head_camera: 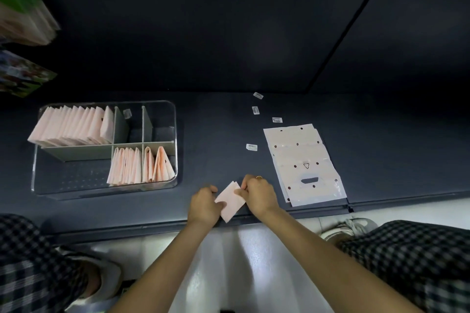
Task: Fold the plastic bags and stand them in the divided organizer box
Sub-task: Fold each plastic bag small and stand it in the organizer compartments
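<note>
Both hands pinch a small folded pink bag [231,200] near the dark shelf's front edge: left hand [205,204] at its lower corner, right hand [256,194] at its upper edge. A clear divided box [104,147] of folded bags stands to the left; flat bags [304,164] lie to the right.

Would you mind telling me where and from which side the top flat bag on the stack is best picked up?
Judging by its pose, take the top flat bag at its near right corner, coming from the right hand side. The stack is fanned, so that edge is exposed, and a pinching grip should lift one sheet alone.

A dark grey shelf [229,134] under a dark wall [203,20], pale glossy floor [229,262] below, dimly lit.
</note>
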### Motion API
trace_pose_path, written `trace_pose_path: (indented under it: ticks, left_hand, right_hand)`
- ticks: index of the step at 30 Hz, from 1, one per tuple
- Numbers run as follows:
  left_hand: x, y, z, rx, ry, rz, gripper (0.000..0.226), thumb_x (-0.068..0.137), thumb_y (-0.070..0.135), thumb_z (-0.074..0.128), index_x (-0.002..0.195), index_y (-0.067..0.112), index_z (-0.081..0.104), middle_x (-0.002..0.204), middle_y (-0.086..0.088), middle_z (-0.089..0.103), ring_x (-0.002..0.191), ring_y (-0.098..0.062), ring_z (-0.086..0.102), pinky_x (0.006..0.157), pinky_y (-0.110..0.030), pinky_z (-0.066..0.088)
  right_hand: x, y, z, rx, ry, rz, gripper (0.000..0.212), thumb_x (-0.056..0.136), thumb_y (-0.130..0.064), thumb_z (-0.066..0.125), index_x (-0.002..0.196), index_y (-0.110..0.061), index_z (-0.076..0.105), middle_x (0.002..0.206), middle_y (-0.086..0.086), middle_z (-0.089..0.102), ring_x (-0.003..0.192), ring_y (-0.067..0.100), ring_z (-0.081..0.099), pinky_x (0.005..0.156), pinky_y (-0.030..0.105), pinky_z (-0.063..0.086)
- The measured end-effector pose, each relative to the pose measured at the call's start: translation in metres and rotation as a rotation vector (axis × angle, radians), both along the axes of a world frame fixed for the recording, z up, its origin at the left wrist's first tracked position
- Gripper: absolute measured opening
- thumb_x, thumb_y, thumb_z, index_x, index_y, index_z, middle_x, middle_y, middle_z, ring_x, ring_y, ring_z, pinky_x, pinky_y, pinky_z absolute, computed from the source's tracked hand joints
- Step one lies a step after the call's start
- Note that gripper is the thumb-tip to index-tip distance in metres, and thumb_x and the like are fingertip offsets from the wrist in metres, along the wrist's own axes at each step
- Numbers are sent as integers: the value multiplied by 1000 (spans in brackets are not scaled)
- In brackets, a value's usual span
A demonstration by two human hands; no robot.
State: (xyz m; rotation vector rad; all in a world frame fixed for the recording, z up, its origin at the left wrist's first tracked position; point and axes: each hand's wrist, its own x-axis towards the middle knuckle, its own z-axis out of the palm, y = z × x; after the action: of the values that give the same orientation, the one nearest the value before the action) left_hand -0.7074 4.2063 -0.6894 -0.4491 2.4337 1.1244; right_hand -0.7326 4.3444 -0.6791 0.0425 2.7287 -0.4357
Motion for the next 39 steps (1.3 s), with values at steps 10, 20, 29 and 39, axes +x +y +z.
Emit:
trace_pose_path:
  ticks: [10,20,29,39]
  left_hand:
    - [-23,-31,55,-413,189,-534,20,89,19,51,104,23,63,110,-10,63,105,-31,58,79,-31,45]
    - [-42,-113,50,-562,494,-251,26,97,32,45,112,19,62,113,-8,53,107,-26,47,84,-34,39]
    - [-46,-126,39,-655,405,-385,40,97,49,35,112,26,64,119,-7,46,113,-25,40,90,-37,36]
    - [-35,-150,36,-585,447,-234,29,88,35,56,113,19,58,114,-6,46,109,-24,41,86,-35,39]
  right_hand:
    - [2,-11,27,-118,219,383,18,87,-31,60,103,-22,63,98,0,65,100,20,53,76,28,37]
    - [-25,-50,55,-605,112,-181,14,85,-20,67,74,-24,59,67,-13,58,68,7,56,65,17,44]
    - [-21,-74,67,-816,45,-302,14,87,-12,64,74,-16,59,62,-5,59,48,5,51,53,15,48]
    - [-30,-139,73,-293,270,81,11,88,-19,56,88,-11,63,82,3,68,83,26,63,71,29,46]
